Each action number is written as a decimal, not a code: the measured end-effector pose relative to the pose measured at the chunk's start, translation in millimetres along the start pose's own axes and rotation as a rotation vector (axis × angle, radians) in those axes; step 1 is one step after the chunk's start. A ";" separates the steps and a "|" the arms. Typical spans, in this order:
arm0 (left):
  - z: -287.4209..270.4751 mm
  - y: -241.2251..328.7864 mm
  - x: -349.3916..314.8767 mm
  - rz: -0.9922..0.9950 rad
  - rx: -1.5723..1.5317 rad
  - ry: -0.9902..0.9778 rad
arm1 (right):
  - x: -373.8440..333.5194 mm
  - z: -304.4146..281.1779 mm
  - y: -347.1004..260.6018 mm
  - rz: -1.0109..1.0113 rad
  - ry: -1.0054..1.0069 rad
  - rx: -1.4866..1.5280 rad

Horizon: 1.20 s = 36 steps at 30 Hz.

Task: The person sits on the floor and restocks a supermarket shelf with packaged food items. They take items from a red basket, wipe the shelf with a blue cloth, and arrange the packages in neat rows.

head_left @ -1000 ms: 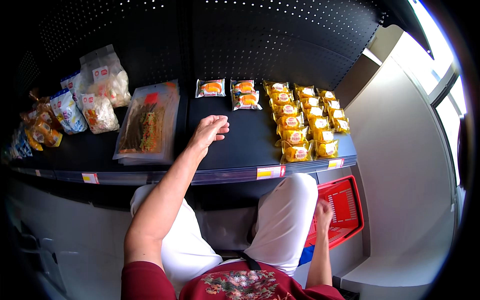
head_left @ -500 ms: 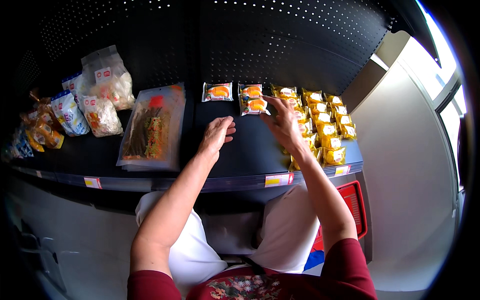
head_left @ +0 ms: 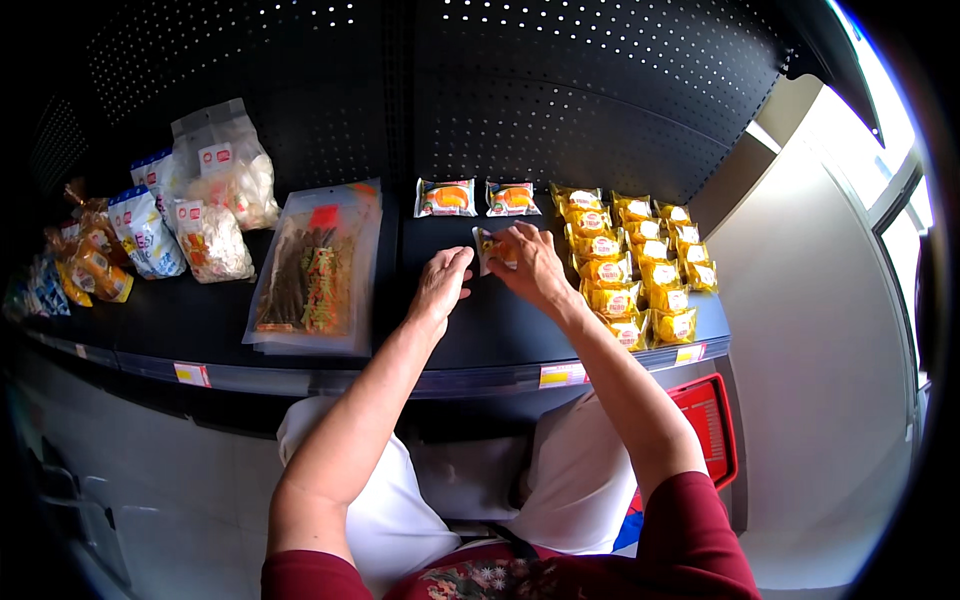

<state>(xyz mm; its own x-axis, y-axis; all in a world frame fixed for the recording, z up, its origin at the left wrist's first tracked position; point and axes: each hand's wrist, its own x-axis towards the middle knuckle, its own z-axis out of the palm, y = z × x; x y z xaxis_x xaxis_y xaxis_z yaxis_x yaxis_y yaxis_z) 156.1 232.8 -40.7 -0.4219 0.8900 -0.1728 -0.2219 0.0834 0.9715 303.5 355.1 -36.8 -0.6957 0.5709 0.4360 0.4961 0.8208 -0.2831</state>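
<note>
Wrapped snack [head_left: 483, 243]: right hand [head_left: 534, 264] grips it; left hand [head_left: 438, 284], loosely open, is just left. Yellow packets [head_left: 605, 272] at right bear printed labels.

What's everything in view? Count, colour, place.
Held packet: one, orange and white, centre
Shelved packets: two, orange and white, back
Small packets: over ten, yellow, right
Flat bags: uncounted stack, clear, left
Bulging bags: several, white, blue, brown, far left
Shelf: one, black, centre
Perforated panels: several, black, behind
Price tags: several, multicoloured, shelf edge
Basket: one, red, lower right
Clothing: one maroon top, white trousers, bottom
Left hand: one, bare, empty, centre
Right hand: one, bare, gripping held packet
</note>
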 end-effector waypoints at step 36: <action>11.5 0.3 -24.1 0.091 0.119 -0.192 | -296.6 -180.9 40.5 0.839 0.435 0.146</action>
<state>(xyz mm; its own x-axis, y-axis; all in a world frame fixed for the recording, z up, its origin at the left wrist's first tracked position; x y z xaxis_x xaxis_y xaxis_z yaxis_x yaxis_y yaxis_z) 176.3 216.6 -34.4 -0.2580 0.9643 -0.0603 -0.0804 0.0407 0.9959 623.9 215.5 -23.1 0.1257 0.9414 0.3130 0.6550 0.1581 -0.7389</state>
